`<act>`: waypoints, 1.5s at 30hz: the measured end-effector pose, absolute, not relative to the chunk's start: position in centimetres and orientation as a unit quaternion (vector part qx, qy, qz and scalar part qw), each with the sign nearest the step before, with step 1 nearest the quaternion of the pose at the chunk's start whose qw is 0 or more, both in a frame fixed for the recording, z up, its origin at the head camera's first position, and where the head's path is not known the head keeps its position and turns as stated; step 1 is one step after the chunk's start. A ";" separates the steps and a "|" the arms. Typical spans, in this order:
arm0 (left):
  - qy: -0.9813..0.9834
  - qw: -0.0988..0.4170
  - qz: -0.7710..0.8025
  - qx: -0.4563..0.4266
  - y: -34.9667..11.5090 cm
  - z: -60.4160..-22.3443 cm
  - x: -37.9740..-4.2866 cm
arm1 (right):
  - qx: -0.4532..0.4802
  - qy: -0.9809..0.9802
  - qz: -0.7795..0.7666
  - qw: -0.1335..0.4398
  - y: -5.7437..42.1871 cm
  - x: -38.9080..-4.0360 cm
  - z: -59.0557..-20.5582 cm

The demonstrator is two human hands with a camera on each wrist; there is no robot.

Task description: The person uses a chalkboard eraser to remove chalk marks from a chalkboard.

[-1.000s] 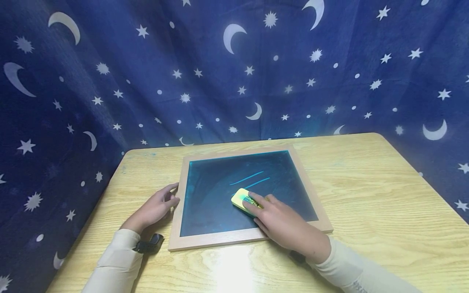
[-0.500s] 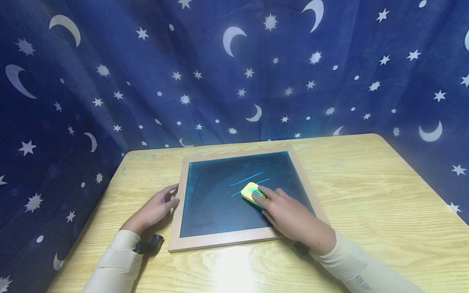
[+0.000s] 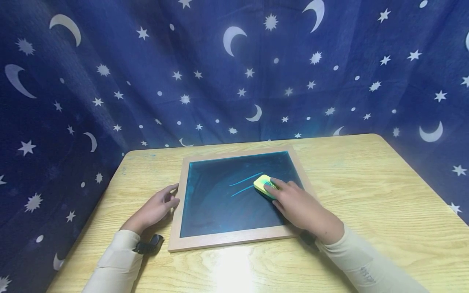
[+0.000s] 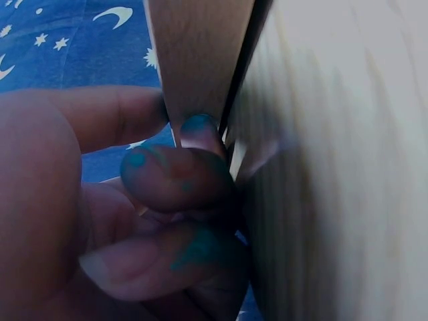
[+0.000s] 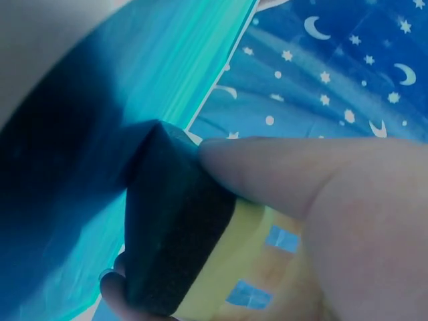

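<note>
In the head view a wood-framed chalkboard (image 3: pixel 209 211) lies on the table. Two slanting blue chalk lines (image 3: pixel 244 179) show on its dark face. My right hand (image 3: pixel 298 205) grips a yellow eraser (image 3: pixel 261 181) with a dark underside over the right part of the board; the eraser covers the right end of the lower line. In the right wrist view the eraser's dark felt (image 5: pixel 180 221) is close to the board, and contact cannot be told. At the left, my left hand (image 3: pixel 159 205) holds the frame's edge (image 4: pixel 200 60), its curled fingers stained blue-green.
Wood-patterned table (image 3: pixel 366 191) surrounds the board. A dark blue curtain (image 3: pixel 205 53) with moons and stars hangs behind and along the sides. A black strap with a small device (image 3: pixel 150 245) is on the left wrist.
My right hand has slid the eraser up and to the right across the board. More of the lower chalk line's left end shows now. The left hand and the chalkboard stay put.
</note>
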State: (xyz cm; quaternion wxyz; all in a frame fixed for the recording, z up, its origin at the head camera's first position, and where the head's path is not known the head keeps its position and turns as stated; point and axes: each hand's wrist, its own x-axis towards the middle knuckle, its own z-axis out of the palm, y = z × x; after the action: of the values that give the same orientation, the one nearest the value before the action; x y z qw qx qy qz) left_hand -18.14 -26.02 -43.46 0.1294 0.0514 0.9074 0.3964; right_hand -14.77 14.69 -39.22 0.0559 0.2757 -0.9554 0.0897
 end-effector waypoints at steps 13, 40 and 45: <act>0.909 0.128 0.393 0.052 -26.1 -43.6 -18.2 | 0.236 -0.966 0.089 0.058 16.8 -16.0 -38.9; 0.914 0.126 0.383 0.052 -26.1 -43.7 -18.2 | 0.216 -0.969 0.083 0.084 17.7 -16.9 -38.9; 0.917 0.123 0.377 0.054 -26.0 -43.6 -18.2 | 0.216 -0.969 0.085 0.082 17.4 -16.8 -39.0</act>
State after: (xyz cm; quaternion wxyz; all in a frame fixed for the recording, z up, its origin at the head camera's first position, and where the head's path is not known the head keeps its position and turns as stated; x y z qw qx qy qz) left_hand -18.18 -26.02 -43.63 0.1231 0.0538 0.9166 0.3765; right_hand -16.79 17.44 -38.98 0.0825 0.2160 -0.9692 0.0851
